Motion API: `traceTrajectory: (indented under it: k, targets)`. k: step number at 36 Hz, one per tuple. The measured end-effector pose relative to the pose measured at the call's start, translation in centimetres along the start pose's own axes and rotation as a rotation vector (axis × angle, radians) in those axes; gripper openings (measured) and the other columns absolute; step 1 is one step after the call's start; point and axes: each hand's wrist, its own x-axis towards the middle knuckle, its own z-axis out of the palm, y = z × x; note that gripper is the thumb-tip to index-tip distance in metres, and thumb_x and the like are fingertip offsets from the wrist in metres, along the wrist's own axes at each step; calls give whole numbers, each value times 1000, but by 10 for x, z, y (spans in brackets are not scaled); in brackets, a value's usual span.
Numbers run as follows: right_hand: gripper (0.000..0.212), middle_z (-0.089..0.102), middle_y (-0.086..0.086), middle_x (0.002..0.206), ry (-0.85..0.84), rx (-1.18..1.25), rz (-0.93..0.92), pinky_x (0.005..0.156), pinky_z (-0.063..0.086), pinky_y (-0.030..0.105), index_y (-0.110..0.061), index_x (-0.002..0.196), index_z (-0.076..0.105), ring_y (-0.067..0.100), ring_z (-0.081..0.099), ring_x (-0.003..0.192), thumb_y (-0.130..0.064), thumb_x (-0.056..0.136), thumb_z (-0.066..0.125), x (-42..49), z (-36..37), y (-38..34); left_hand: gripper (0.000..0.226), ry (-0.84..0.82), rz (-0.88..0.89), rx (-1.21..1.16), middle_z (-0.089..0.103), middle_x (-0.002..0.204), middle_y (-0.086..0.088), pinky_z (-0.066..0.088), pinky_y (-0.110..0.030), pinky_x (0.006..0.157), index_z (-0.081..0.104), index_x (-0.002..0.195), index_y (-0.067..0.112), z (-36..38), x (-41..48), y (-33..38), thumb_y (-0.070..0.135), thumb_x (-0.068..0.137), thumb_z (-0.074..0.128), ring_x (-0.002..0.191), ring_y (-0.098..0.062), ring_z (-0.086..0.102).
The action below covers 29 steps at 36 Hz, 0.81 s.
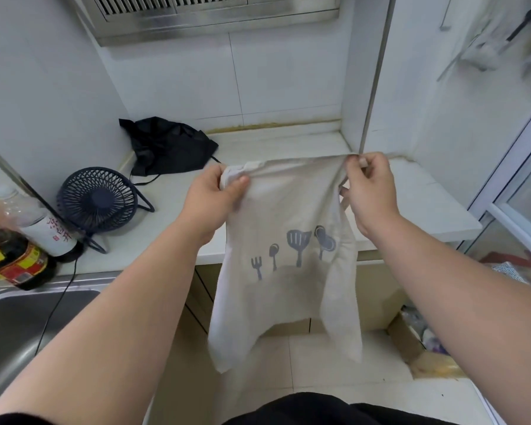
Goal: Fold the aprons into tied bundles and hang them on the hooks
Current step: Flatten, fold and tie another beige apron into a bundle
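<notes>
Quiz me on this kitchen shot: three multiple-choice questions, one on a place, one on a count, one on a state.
1. Where does the black apron lie? A in the sink; B on the counter; C on the floor.
2. How many utensil prints are on the beige apron? A two; B four; C six.
3. How is the beige apron? A tied up; B flat on the counter; C held up, hanging.
Answers: B, it sits crumpled near the wall corner; B, four grey tools are printed; C, the left hand and right hand grip its top edge.

Head camera looks forward and down, close over the counter (288, 142)
</notes>
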Motion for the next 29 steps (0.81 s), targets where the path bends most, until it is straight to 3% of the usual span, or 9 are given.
traceTrajectory:
  k: [4,8,10,13,15,17,21,26,29]
  targets:
    - [25,56,-1,70,-23,-201,-107,81,50,45,-26,75,40,17,54,66,-38,94,52,0,1,-12,14,103,51,28,56,80,5,47,-26,64,53,83,20,1,2,3,22,91,65,71,-12,52]
    - [24,60,-4,104,-197,-587,-218,75,34,18,-20,101,60,14,53,95,-40,87,63,5,-11,-16,18,108,24,89,58,79,2,50,-32,67,52,78,16,-6,2,-1,13,88,67,69,-14,54]
    - [27,58,-2,102,-298,-827,-220,76,34,20,-12,104,65,18,54,95,-32,87,65,11,-16,-15,19,83,-7,248,58,78,2,50,-33,67,53,76,17,-8,0,-10,13,86,68,71,-16,55]
    - [26,58,6,85,-443,-1250,-74,63,38,27,-11,78,57,27,55,85,-33,92,54,19,-21,-10,19,54,-8,686,52,69,2,36,-27,54,48,72,18,-6,-1,-22,15,84,63,67,-19,47]
    - [26,59,9,94,-423,-1370,-24,65,39,28,-12,81,53,29,55,90,-34,95,49,21,-22,-5,20,45,-25,797,48,68,3,31,-26,51,45,70,18,0,-2,-23,14,84,58,69,-21,45]
    - [24,59,11,97,-297,-1289,-105,63,36,29,-12,87,53,29,53,87,-31,97,44,19,-18,-7,17,141,76,755,45,67,0,29,-29,50,42,72,14,8,-3,-14,12,85,54,69,-23,43]
    - [26,56,10,83,34,-618,-524,62,34,33,-2,93,57,27,48,75,-25,89,46,4,-9,-25,12,521,375,537,48,74,-6,19,-30,56,41,83,13,13,-7,14,14,90,51,68,-24,40]
    - [14,61,15,100,-182,-1135,-95,65,33,31,-10,93,53,31,49,83,-16,93,40,15,-19,-6,23,11,-134,925,65,88,-10,42,-32,63,52,82,13,13,8,-10,28,95,41,75,-28,55]
    - [19,58,12,93,-114,-992,-162,65,35,33,-11,102,52,30,49,83,-23,99,38,15,-15,-9,31,179,-18,836,57,77,-12,34,-32,59,40,68,15,18,8,-5,26,96,38,73,-32,50]
